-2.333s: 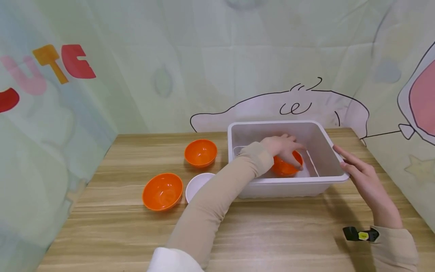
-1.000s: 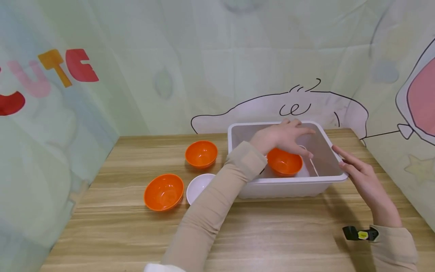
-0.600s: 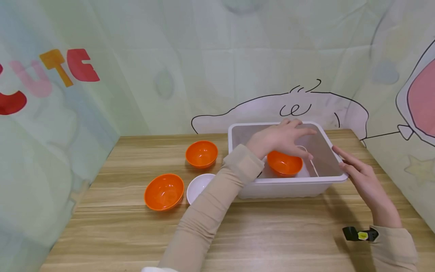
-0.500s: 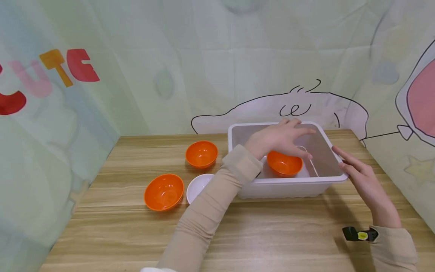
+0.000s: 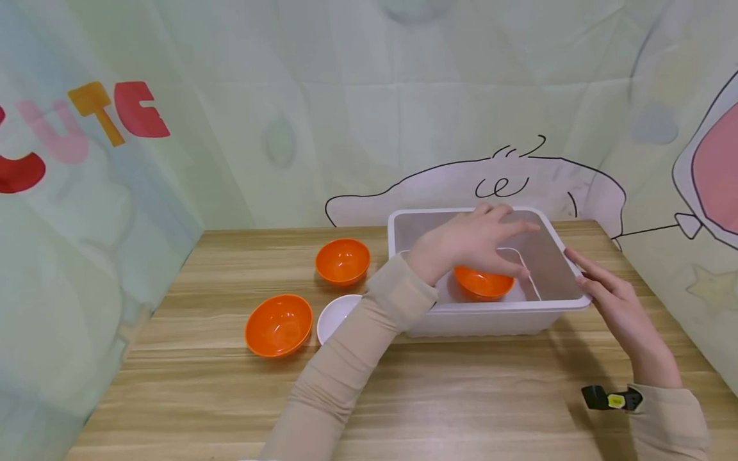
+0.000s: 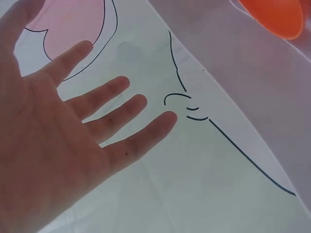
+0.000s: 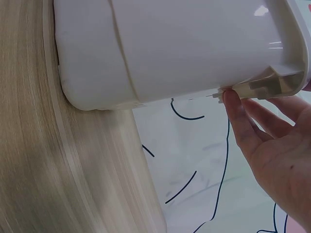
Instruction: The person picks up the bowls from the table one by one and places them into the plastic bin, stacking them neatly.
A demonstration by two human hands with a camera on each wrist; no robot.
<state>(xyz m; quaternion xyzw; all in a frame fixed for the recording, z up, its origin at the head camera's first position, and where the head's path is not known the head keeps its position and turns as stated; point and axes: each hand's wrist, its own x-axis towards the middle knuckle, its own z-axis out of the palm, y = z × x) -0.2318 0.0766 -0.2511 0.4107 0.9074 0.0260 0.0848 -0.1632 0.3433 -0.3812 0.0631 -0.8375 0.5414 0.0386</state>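
Note:
My left hand (image 5: 464, 246) hovers over a pale grey plastic bin (image 5: 490, 307), fingers spread and holding nothing. Under it, an orange bowl (image 5: 483, 285) sits on the bin's floor, partly hidden by the hand. The left wrist view shows the left palm (image 6: 63, 141) with its fingers apart, and the bowl (image 6: 282, 17) in the upper right corner. My right hand (image 5: 625, 314) touches the bin's right rim with mostly straight fingers. From the right wrist view, the fingertips of the right hand (image 7: 279, 141) meet the bin's outer side (image 7: 194, 48) just beneath the rim.
Left of the bin, two orange bowls (image 5: 343, 262) stand on the wooden table (image 5: 190, 384), the nearer orange bowl (image 5: 279, 325) being larger. A white bowl (image 5: 334, 317) is partly covered by the left sleeve. A printed cloth (image 5: 288, 96) hangs behind the table.
My left hand was down at the orange bowl inside the bin; it has let go, risen and spread its fingers, and lately shifted slightly. The right hand stays at the rim.

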